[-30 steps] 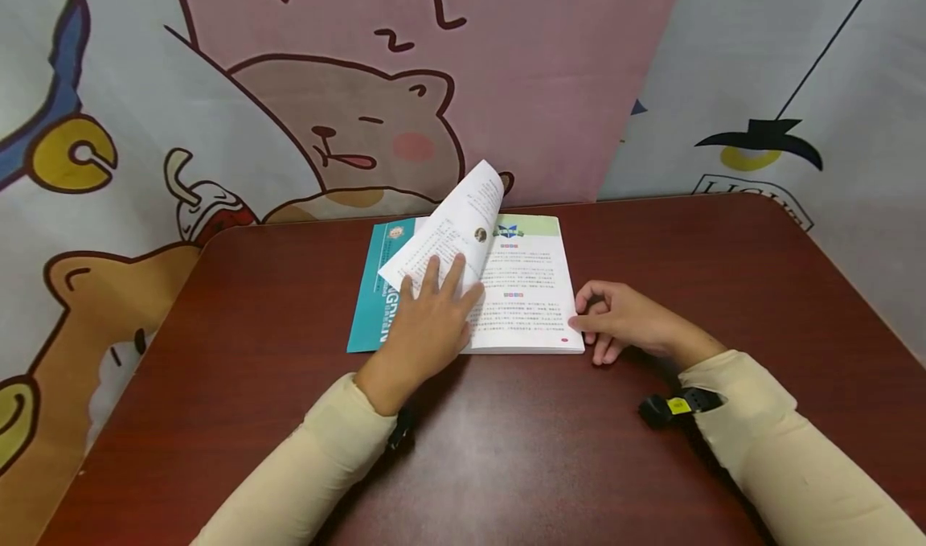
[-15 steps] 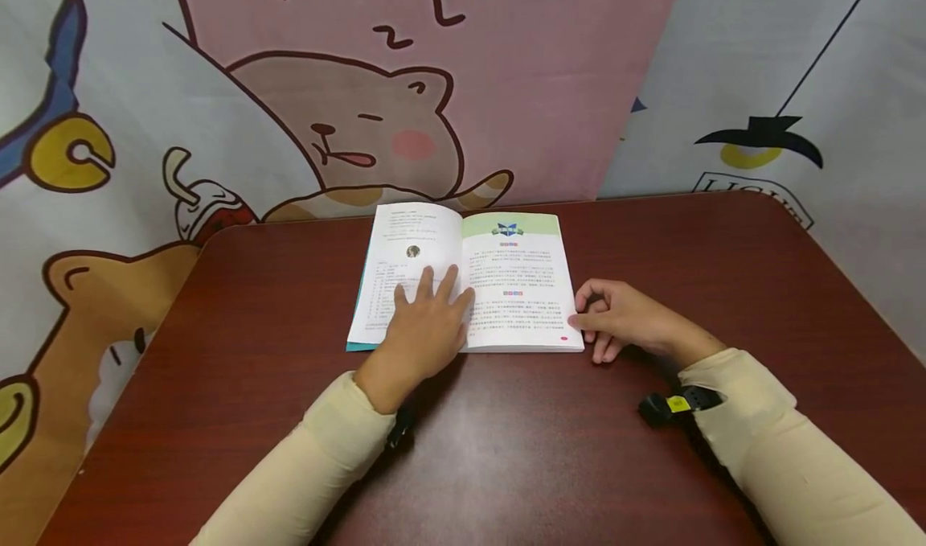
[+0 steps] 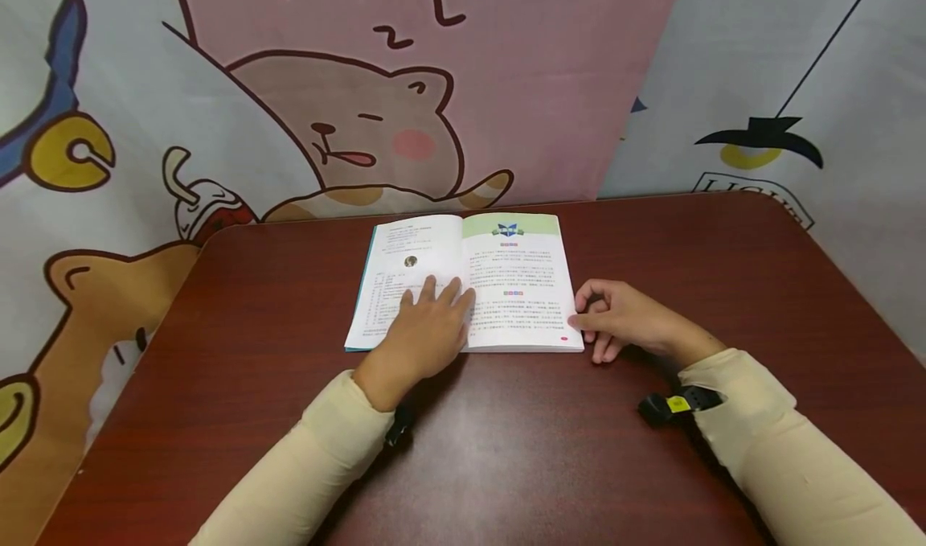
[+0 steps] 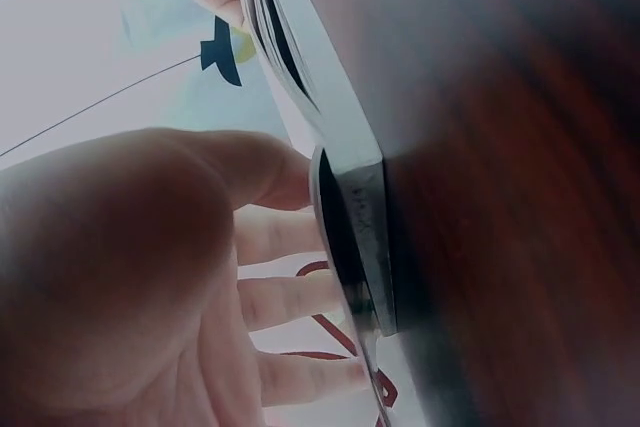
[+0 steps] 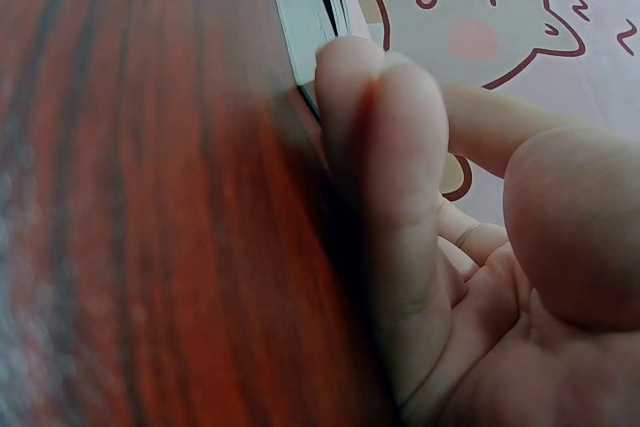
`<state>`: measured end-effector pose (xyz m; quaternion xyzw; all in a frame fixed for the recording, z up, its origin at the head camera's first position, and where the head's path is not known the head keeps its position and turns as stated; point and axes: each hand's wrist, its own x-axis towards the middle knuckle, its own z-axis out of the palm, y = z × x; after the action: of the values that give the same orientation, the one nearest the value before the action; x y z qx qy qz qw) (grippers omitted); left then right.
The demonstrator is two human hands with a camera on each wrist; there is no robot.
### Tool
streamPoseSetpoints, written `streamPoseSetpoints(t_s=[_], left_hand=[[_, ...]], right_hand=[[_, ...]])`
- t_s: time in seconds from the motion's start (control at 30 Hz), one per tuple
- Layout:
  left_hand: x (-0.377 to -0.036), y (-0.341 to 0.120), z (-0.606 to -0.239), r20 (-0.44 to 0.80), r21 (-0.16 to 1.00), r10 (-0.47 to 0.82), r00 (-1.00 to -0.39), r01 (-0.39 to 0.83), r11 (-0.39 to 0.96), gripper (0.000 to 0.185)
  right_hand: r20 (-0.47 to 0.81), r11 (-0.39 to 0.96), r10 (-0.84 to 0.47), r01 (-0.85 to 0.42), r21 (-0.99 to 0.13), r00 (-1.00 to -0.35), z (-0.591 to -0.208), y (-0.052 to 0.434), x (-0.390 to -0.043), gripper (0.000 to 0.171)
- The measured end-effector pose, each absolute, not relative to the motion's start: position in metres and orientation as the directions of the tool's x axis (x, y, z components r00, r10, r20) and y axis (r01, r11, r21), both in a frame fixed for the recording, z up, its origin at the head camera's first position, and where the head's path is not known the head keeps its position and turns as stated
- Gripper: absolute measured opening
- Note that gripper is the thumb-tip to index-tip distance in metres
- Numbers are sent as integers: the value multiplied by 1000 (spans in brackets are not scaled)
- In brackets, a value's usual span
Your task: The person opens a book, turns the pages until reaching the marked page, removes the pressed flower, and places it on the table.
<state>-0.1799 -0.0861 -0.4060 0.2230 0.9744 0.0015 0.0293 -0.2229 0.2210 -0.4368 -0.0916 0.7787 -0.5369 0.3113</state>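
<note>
The reddish-brown wooden table (image 3: 651, 289) was seen in the head view as the support on which everything else lay; behind it a cartoon backdrop (image 3: 405, 112) with a sleeping bear was hung. An open paperback book (image 3: 506, 273) was laid flat toward the far middle of the table, its spine running away from the person, so that both printed pages faced upward. A teal cover edge (image 3: 370, 248) was just visible beyond the left page of the book.

The left hand (image 3: 427, 329) was laid palm-down on the left page near the book's near edge, with fingers straight and spread and nothing gripped; the page was judged to be pressed flat in this way, lest it spring back up. In the left wrist view the fingers (image 4: 290, 302) were shown extended against the book's edge.

The right hand (image 3: 622, 317) was rested on the table just beside the book's near right corner, its fingers loosely curled and its fingertips touching the edge of the right-hand pages, apparently to steady the page block. Whether a leaf was actually pinched could not be told; in the right wrist view a fingertip (image 5: 350, 67) was seen against the page stack.
</note>
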Motion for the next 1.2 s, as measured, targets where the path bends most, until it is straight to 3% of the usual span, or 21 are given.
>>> streamPoseSetpoints(t_s=[0.3, 0.7, 1.2], left_hand=[[-181, -85, -405, -145, 99, 476, -868, 466, 879, 59], [-177, -83, -406, -56, 98, 573, -818, 567, 818, 61], [-177, -81, -405, -68, 93, 586, -808, 580, 810, 57]], right_hand=[[-384, 403, -477, 192, -895, -791, -437, 220, -223, 35], [-384, 411, -476, 186, -892, -791, -436, 219, -224, 35], [-425, 438, -431, 228, -870, -796, -436, 218, -225, 27]])
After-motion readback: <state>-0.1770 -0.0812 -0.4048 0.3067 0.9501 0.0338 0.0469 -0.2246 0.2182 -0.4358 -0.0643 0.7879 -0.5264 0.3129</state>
